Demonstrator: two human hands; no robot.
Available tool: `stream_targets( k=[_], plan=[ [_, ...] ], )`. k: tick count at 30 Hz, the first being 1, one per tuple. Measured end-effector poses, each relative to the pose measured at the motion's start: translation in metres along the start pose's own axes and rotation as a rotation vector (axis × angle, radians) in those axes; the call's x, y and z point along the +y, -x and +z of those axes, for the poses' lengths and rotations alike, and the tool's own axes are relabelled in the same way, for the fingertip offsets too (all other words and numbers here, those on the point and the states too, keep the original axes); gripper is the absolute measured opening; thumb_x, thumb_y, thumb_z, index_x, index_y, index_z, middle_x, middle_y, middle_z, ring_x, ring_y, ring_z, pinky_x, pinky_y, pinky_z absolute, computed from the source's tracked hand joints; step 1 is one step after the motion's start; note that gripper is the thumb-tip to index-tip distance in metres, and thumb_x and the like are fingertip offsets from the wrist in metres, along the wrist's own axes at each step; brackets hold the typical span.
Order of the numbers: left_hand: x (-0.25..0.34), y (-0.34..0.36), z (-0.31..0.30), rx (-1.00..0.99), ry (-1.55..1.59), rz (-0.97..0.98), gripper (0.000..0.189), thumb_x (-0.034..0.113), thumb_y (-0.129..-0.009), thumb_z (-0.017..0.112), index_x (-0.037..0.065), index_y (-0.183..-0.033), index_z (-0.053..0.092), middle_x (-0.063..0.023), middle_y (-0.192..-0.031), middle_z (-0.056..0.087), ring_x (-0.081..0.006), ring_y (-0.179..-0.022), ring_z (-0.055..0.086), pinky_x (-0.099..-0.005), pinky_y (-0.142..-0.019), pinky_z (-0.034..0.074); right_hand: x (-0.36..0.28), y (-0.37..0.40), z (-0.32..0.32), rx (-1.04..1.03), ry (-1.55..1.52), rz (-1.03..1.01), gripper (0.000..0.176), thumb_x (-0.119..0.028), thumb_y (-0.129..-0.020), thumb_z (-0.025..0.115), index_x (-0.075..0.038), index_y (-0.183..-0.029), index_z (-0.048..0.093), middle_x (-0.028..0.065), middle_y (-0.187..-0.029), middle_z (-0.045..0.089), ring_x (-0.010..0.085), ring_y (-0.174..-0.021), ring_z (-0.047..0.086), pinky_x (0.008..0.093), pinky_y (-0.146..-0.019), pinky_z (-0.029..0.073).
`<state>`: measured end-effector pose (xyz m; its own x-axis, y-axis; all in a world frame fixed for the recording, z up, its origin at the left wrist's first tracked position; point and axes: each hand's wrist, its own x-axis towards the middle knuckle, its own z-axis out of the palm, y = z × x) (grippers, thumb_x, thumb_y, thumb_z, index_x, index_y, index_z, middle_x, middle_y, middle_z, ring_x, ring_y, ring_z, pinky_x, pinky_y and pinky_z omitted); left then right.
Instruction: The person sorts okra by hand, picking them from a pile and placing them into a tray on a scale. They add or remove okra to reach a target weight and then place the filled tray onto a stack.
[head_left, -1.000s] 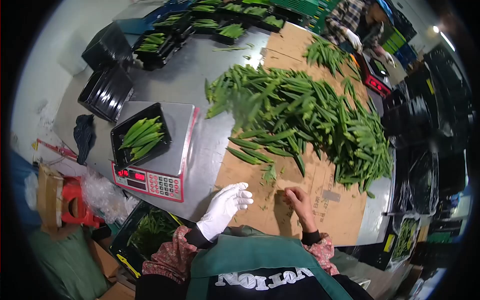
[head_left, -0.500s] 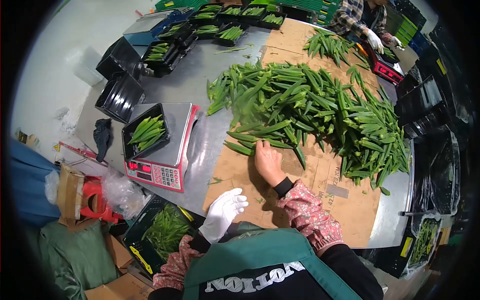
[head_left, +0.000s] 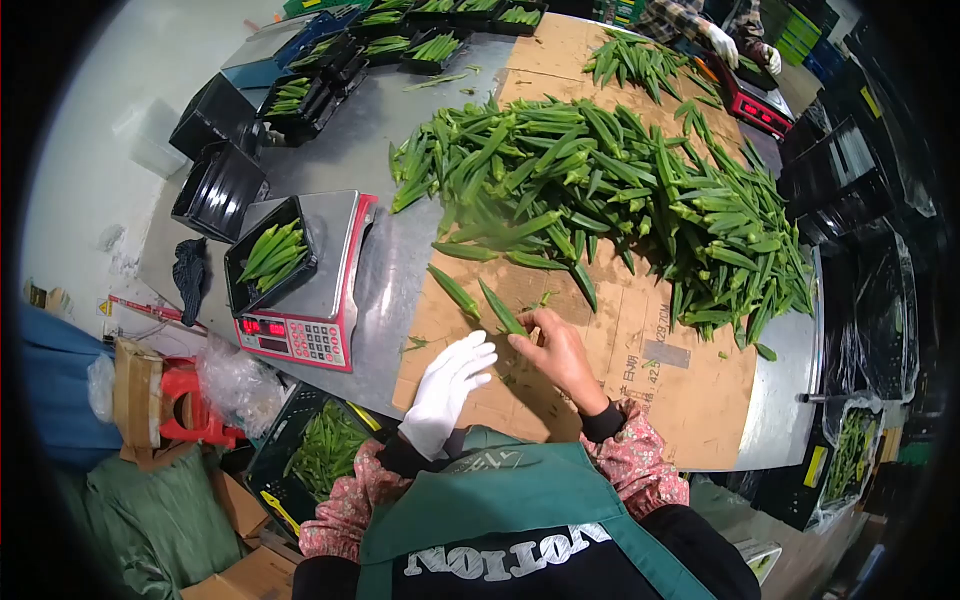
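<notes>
My bare right hand (head_left: 560, 358) pinches the stem end of a green okra pod (head_left: 500, 308) over the cardboard. To its left, my white-gloved left hand (head_left: 448, 390) is open, palm turned inward and fingers stretched out. Another okra pod (head_left: 455, 293) lies at an angle just beyond the glove's fingertips, its stem end close to them. A large heap of okra (head_left: 600, 180) spreads over the cardboard (head_left: 480, 400) past both hands. On the left, a black tray (head_left: 300, 275) of okra rests on a red-edged digital scale (head_left: 335, 240).
Filled black trays (head_left: 432, 50) line the far left of the metal table. Stacked black trays (head_left: 222, 190) and a dark cloth (head_left: 190, 280) lie left of the scale. Below is a crate of okra (head_left: 335, 450). A co-worker's gloved hand (head_left: 720, 42) is near another scale (head_left: 755, 105).
My right hand has drawn back from the heap's near edge towards me with an okra pod. My left hand has moved slightly up, closer to it. The whole view has shifted a little.
</notes>
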<state>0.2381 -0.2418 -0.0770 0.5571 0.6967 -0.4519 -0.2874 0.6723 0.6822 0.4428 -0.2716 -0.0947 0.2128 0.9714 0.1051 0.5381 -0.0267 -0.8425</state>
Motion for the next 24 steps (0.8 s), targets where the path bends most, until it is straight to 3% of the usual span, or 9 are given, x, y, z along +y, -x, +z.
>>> stream_targets(
  k=[3,4,11,19,24],
  plan=[
    [0.002,-0.013,0.006,-0.029,0.018,-0.016,0.041,0.019,-0.1,0.049,0.001,-0.137,0.044,-0.0108,-0.128,0.056,-0.0203,-0.115,0.056,-0.0322,-0.092,0.047,-0.007,0.012,0.002,0.064,0.023,-0.01,0.027,-0.021,-0.082,0.072,-0.002,-0.099,0.063,0.0106,-0.085,0.06,0.0228,-0.065,0.057,0.0348,-0.062,0.046],
    [0.0,-0.016,0.007,-0.023,0.017,-0.021,0.04,0.018,-0.1,0.049,0.001,-0.136,0.045,-0.0102,-0.126,0.057,-0.0197,-0.112,0.057,-0.0321,-0.091,0.047,-0.012,0.015,0.001,0.04,0.044,0.042,0.025,-0.022,-0.081,0.069,-0.007,-0.1,0.061,0.0128,-0.093,0.062,0.0335,-0.079,0.063,0.0419,-0.068,0.049],
    [-0.002,-0.023,0.007,0.036,0.037,0.015,0.028,0.013,-0.099,0.051,0.004,-0.126,0.051,-0.0049,-0.105,0.061,-0.0152,-0.093,0.059,-0.0296,-0.081,0.049,-0.022,0.029,0.012,0.072,0.211,-0.058,0.03,-0.022,-0.082,0.07,-0.005,-0.104,0.059,0.0112,-0.094,0.061,0.0296,-0.075,0.061,0.0385,-0.062,0.048],
    [-0.002,-0.031,0.004,-0.054,0.008,-0.077,0.029,0.013,-0.098,0.053,0.003,-0.126,0.051,-0.0056,-0.105,0.062,-0.0149,-0.093,0.06,-0.0289,-0.079,0.049,-0.032,0.045,0.019,0.113,0.235,0.052,0.026,-0.02,-0.084,0.067,-0.006,-0.103,0.056,0.013,-0.095,0.056,0.036,-0.076,0.061,0.044,-0.062,0.05],
    [0.006,-0.037,-0.007,-0.094,-0.222,-0.091,0.031,0.017,-0.097,0.057,0.001,-0.123,0.054,-0.0071,-0.105,0.064,-0.0148,-0.093,0.062,-0.0279,-0.078,0.05,-0.014,0.08,0.014,0.257,0.191,0.12,0.027,-0.015,-0.084,0.07,-0.004,-0.104,0.056,0.0107,-0.085,0.058,0.0233,-0.067,0.059,0.0343,-0.058,0.047]
  ],
)
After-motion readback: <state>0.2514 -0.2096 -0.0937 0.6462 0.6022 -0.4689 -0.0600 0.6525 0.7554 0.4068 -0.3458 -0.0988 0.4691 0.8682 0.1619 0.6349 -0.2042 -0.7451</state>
